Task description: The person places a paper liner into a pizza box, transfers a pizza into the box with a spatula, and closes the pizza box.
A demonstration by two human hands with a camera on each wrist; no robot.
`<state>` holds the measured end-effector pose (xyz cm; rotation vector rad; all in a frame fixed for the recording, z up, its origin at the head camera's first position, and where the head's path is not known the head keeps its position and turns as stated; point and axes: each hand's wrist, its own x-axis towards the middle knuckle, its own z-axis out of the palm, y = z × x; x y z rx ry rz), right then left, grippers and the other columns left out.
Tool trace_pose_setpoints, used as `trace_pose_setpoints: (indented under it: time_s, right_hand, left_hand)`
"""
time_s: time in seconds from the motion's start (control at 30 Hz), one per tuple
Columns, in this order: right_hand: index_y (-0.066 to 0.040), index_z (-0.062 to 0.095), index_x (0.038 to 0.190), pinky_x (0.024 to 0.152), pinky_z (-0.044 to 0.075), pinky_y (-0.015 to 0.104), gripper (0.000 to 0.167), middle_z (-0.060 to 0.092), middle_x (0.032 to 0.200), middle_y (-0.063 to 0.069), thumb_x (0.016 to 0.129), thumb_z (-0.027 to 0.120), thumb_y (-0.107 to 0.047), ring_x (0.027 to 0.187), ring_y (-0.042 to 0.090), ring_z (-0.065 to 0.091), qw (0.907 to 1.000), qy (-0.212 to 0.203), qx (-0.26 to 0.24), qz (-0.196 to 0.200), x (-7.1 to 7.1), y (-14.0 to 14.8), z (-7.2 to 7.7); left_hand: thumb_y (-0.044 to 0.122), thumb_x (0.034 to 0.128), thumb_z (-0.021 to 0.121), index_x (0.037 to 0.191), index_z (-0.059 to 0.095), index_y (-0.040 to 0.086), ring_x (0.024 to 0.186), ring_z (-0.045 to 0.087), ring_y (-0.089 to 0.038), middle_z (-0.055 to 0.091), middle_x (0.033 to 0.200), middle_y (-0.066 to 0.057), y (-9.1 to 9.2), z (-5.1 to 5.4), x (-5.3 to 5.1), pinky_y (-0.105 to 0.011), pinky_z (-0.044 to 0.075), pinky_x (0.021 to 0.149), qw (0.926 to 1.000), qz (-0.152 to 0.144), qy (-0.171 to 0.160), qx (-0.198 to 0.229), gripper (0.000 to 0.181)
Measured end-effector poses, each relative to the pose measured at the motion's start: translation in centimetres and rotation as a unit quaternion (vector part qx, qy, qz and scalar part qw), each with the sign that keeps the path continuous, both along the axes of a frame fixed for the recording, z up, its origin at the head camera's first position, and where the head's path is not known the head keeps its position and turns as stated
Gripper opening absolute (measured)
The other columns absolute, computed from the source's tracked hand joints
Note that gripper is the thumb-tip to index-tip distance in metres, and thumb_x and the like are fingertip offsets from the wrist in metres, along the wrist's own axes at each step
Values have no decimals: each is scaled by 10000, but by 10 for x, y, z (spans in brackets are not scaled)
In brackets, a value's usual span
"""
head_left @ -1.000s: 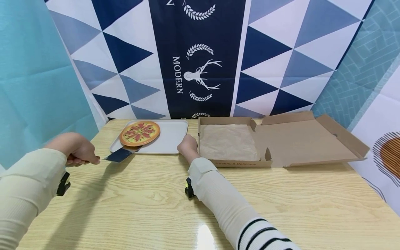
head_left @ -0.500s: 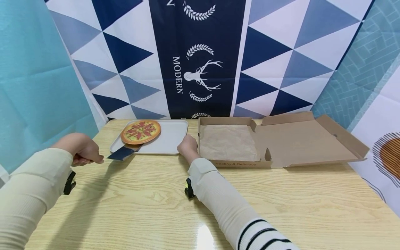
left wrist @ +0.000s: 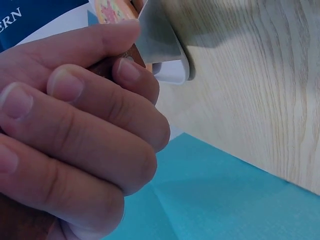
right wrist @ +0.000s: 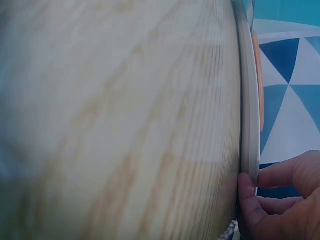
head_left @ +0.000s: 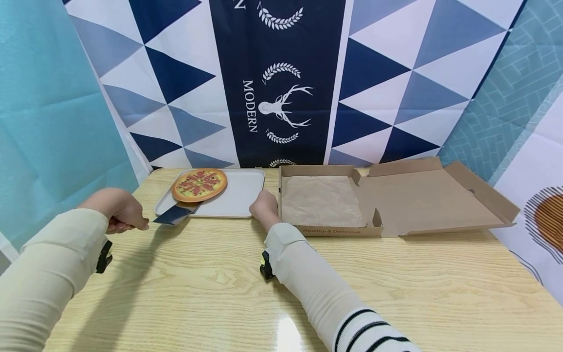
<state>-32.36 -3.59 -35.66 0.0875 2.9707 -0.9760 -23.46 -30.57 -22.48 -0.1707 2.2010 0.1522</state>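
Observation:
My left hand (head_left: 123, 215) grips the brown handle (left wrist: 103, 67) of a pizza spatula, its fingers curled round it. The spatula's flat metal blade (head_left: 171, 215) reaches over the tray's front edge, its far end hidden beneath the pizza (head_left: 199, 184). That round pizza, with red strips on a yellow top, sits at the left of a white tray (head_left: 242, 195); its near side looks slightly raised. At the tray's front right corner is my right hand (head_left: 265, 206). The right wrist view shows its thumb and fingers pinching the tray's rim (right wrist: 250, 115).
Just right of the tray lies an opened cardboard pizza box (head_left: 332, 231), lined with brown paper (head_left: 323, 200). Its lid (head_left: 433, 195) is folded out to the right. Everything rests on a wooden table (head_left: 211, 293), with a patterned cloth (head_left: 281, 112) hanging behind.
My left hand and the spatula have moved a little to the right and forward. The pizza has shifted slightly right and back on the tray. My right hand has stayed at the tray corner.

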Motion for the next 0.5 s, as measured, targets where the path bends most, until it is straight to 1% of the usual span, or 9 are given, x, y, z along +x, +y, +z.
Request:
trace_pose_setpoints:
  time_s: [0.1,0.17,0.23,0.3,0.33,0.4,0.47,0.5]
  right_hand:
    - [26,651,1043,717,526,336,217,662,992,149,851,668,-73,789,233,580,10000,13,-2,1,0,0,0]
    - [28,652,1040,720,526,334,216,662,992,150,849,668,-71,787,232,577,10000,23,0,-3,1,0,0]
    - [28,653,1033,709,525,332,210,662,984,150,847,666,-67,777,233,574,10000,25,4,-4,1,0,0]
    - [27,655,1028,703,524,331,206,662,978,150,845,666,-67,772,233,572,10000,36,27,-1,1,0,0]
    - [27,655,1027,701,524,331,206,663,976,149,844,664,-67,771,233,572,10000,39,39,3,1,0,0]
    - [27,655,1029,705,525,331,208,663,977,149,844,664,-67,774,232,575,10000,47,47,8,1,0,0]
    - [28,654,1034,712,527,333,212,665,981,151,844,663,-66,779,234,578,10000,45,24,8,1,0,0]
    - [29,652,1038,716,528,334,216,664,983,152,844,663,-65,782,235,579,10000,43,7,8,1,1,0]
  left_hand:
    - [280,1027,477,590,456,237,430,274,21,340,498,112,1,-2,-1,-112,281,455,10000,18,9,38,440]
    - [282,1025,481,607,479,236,428,269,20,339,497,113,1,-2,-2,-112,281,454,10000,-19,46,25,421]
    - [281,1022,487,666,549,214,427,262,18,336,495,112,2,-2,-2,-113,280,453,9999,-46,106,31,367]
    - [273,1021,490,820,629,153,427,265,18,342,498,110,2,-2,-2,-112,283,455,9999,-4,139,65,272]
    - [269,1021,492,921,651,114,426,268,19,348,499,109,2,-2,-3,-111,286,457,9999,25,140,80,244]
    - [260,1021,490,1129,624,60,426,272,20,355,502,108,2,-2,-3,-110,290,459,9998,54,148,124,264]
    - [255,1024,484,1242,564,29,425,274,20,358,503,107,2,-3,-4,-110,293,462,9998,44,111,142,324]
    - [255,1025,480,1243,567,27,424,269,19,353,500,108,2,-3,-5,-112,291,461,9999,2,98,136,327]
